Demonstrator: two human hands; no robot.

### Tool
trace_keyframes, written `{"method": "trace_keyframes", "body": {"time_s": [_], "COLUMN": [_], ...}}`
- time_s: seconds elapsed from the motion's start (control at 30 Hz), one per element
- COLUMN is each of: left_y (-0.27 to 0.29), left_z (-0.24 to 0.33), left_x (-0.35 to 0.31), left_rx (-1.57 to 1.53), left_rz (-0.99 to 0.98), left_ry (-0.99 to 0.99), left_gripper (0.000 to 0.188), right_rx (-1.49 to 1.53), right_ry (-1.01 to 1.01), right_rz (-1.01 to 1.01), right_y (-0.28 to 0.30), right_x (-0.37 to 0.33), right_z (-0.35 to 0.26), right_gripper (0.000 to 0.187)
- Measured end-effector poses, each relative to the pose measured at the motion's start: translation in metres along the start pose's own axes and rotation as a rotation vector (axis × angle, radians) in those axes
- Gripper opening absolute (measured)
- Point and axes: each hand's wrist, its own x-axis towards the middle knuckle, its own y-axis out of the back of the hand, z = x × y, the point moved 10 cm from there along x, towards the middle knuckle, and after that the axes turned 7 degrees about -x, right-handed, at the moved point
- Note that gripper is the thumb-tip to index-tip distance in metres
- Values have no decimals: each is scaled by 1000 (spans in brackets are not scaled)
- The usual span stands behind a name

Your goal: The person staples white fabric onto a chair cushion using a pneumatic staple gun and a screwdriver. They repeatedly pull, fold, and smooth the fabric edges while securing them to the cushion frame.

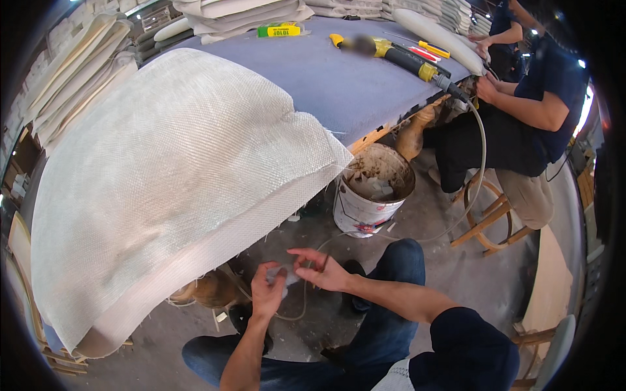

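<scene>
I see the left hand [266, 293] pinching a whitish wad [291, 276]; beside it, the right hand [329, 274] is half-curled, its hold unclear to me. The wad, between the hands near the woven fabric [169, 143], looks light and soft, suiting a gentle pinch at its edge.

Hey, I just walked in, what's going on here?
A seated person's left hand holds a small whitish translucent wad, with the right hand close beside it. A large white woven-fabric piece lies over the blue-grey covered table, overhanging its near edge. A yellow-and-black handheld tool with a hose rests farther back. Below stands a dirty white round bucket. At right, another person works at the table's edge.
</scene>
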Motion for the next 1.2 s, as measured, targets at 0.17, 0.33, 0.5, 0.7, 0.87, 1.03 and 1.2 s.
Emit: {"method": "trace_keyframes", "body": {"time_s": [0.17,0.33,0.5,0.7,0.87,1.03,1.2], "left_y": [-20,-10,-6,15,36,43,66], "left_z": [-21,-42,-45,-23,-41,-40,-54], "left_x": [-4,6,5,10,20,25,30], "left_rx": [-192,-567,-565,-313,-248,-248,-284], "left_rz": [-73,-30,61,185,257,243,365], "left_ry": [49,70,81,-36,-44,10,-64], "left_gripper": [12,15,22,21,18,15,11], "right_rx": [-348,-487,-457,-398,-317,-250,-178], "right_ry": [-107,-5,-52,72,48,42,125], "right_rz": [-44,20,-9,-159,-257,-295,-374], "right_y": [-4,-4,-18,-46,-63,-69,-74], "right_x": [6,6,1,-2,-6,-10,-16], "right_z": [14,8,25,10,5,-2,-16], "right_gripper": [73,63,41,22,21,21,16]}}
